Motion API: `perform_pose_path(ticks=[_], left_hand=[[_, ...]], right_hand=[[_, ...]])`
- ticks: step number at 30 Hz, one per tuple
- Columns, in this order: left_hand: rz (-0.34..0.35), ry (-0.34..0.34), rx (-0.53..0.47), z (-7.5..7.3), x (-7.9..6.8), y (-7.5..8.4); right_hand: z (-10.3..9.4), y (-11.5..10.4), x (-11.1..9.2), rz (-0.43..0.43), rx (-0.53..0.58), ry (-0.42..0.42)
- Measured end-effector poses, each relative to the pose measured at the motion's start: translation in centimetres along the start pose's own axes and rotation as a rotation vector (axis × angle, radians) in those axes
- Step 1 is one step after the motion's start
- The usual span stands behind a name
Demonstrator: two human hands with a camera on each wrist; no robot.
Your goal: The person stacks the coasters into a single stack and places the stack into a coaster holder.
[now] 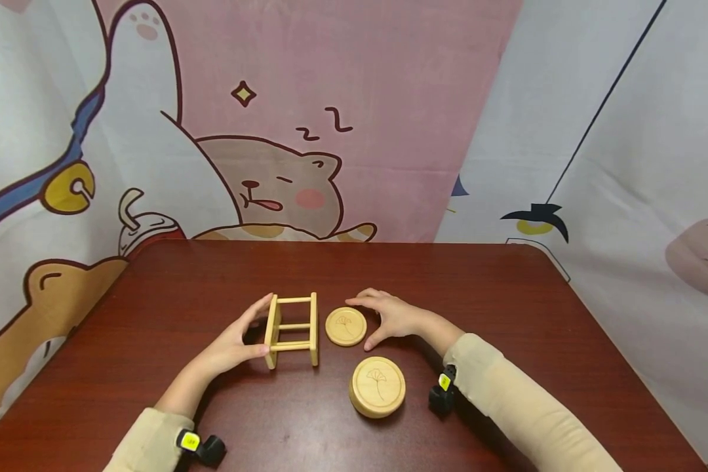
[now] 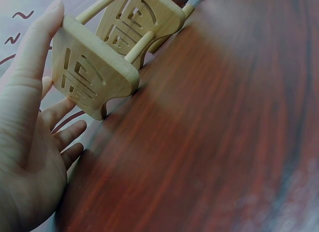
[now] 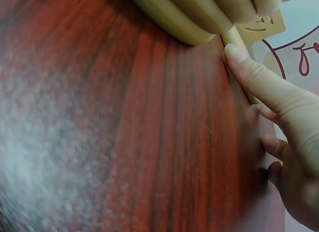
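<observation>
My left hand grips one end panel of a light wooden coaster rack, thumb at the near edge and fingers at the far edge. Cut-out slots pattern the rack's panels in the left wrist view. Just right of the rack, a round wooden coaster with a carved leaf lies flat on the table. Around its right side my right hand is spread, thumb and fingertips close to the rim; firm contact cannot be made out. Nearer to me stands a stack of similar coasters, also seen in the right wrist view.
The dark red-brown table has a glossy top and a far edge beyond the hands. Behind it hangs a cartoon-printed cloth. Both sleeves carry small black wrist cameras.
</observation>
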State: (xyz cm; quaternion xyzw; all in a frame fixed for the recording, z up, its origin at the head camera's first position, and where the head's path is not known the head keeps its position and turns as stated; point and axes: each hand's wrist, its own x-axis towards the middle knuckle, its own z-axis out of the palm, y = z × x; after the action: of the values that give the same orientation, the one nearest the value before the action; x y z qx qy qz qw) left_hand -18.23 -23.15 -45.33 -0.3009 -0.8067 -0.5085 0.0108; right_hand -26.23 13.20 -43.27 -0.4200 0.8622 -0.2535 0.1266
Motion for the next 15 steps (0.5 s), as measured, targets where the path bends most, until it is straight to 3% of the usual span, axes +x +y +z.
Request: perform_pose_path(ticks=[15], left_hand=[[0.009, 0.0, -0.009, 0.06, 0.06, 0.07]], right_hand=[[-0.09, -0.29, 0.6, 0.0, -0.07, -0.029]])
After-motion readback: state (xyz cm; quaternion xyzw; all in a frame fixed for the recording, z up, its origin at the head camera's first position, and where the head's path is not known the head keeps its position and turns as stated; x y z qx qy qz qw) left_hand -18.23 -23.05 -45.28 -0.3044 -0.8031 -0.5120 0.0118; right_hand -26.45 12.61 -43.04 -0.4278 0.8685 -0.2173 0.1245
